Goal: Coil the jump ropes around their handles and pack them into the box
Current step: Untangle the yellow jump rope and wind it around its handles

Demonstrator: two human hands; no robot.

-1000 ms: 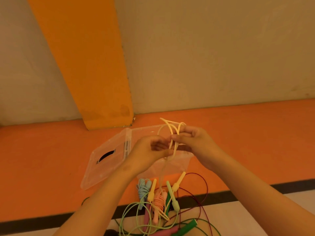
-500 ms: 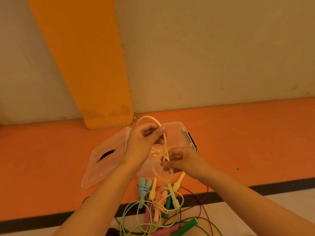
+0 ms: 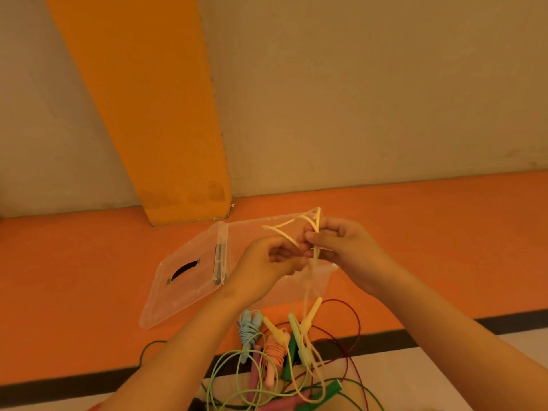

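— Orange floor (image 3: 89, 277) and beige wall noted. Location of the yellow jump rope (image 3: 284, 232)?
— Between both sets of fingers. Left hand (image 3: 264, 265) pinches one strand. Right hand (image 3: 347, 247) is curled around the gathered loops, which project above its fingertips.
— Handle?
— One yellow handle (image 3: 314, 308) hangs below the fingers.
— Box?
— Clear box (image 3: 323, 280) sits open just behind the fingers, with its lid (image 3: 184, 280) to their left. Other ropes (image 3: 274, 351) lie piled below the fingers, nearer the person.

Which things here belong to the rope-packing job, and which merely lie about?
Job: yellow rope, pinched by left hand and right hand; clear box; its open lid; heap of other ropes.
Just there: orange pillar; wall; black floor stripe.
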